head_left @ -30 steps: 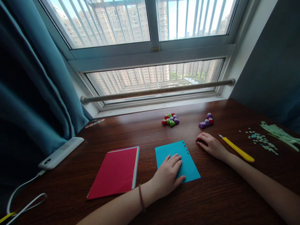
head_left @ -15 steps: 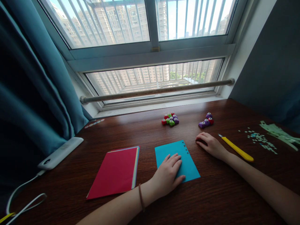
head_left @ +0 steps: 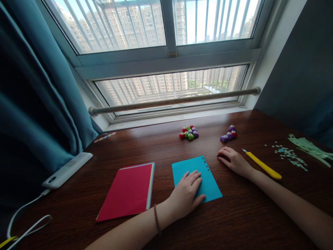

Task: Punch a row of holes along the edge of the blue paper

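My left hand [head_left: 186, 191] lies flat on a blue sheet of paper [head_left: 209, 184], fingers spread and pointing away from me. A short row of small cut-out holes runs along the sheet's far right edge. On the bare wood to the right rests my right hand [head_left: 235, 161], fingers loosely bent, thumb apart, nothing visible in it. Just beyond that hand is a yellow craft knife [head_left: 264, 166], its blade pointing toward the window. Past the fingertips sits a small group of purple and red pieces with round eye-like tops [head_left: 229, 135].
A stack of coloured paper [head_left: 127, 191], red on top, lies left of the blue sheet. More red, green and purple pieces [head_left: 189, 132] stand near the window. At right are paper bits [head_left: 291, 156] and pale green strips [head_left: 309, 147]. A white corded device [head_left: 67, 170] lies left.
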The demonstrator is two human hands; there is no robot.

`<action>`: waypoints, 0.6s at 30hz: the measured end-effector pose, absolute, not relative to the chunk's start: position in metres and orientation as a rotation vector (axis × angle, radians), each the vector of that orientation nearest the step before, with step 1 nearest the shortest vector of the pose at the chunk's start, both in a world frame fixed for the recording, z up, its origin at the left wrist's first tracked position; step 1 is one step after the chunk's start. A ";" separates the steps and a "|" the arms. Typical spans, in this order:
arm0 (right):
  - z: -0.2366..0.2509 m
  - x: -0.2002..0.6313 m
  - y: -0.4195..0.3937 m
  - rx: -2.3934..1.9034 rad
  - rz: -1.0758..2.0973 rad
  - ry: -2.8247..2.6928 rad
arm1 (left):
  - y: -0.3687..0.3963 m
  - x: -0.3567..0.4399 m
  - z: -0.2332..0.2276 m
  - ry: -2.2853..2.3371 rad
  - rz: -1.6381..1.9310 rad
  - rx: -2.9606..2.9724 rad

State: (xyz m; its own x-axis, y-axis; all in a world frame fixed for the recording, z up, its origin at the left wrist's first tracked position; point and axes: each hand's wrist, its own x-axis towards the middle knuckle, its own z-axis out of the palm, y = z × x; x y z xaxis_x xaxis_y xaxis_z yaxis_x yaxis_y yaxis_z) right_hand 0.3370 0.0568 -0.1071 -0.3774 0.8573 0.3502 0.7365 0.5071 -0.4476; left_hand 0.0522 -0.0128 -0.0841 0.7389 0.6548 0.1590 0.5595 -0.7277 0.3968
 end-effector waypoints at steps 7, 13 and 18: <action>-0.106 0.337 0.056 -1.297 0.294 -2.209 | -0.013 0.053 -0.083 0.947 0.405 2.622; -0.106 0.336 0.056 -1.298 0.297 -2.209 | -0.013 0.053 -0.083 0.949 0.387 2.615; -0.106 0.337 0.056 -1.305 0.303 -2.212 | -0.013 0.052 -0.083 0.950 0.383 2.613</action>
State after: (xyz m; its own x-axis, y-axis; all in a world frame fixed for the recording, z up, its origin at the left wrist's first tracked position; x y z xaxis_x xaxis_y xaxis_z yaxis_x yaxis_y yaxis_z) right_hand 0.3365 0.0561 -0.1060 -0.3787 0.8600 0.3419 0.7364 0.5038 -0.4516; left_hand 0.0522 -0.0131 -0.0833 0.7409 0.6578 0.1357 0.5681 -0.7215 0.3959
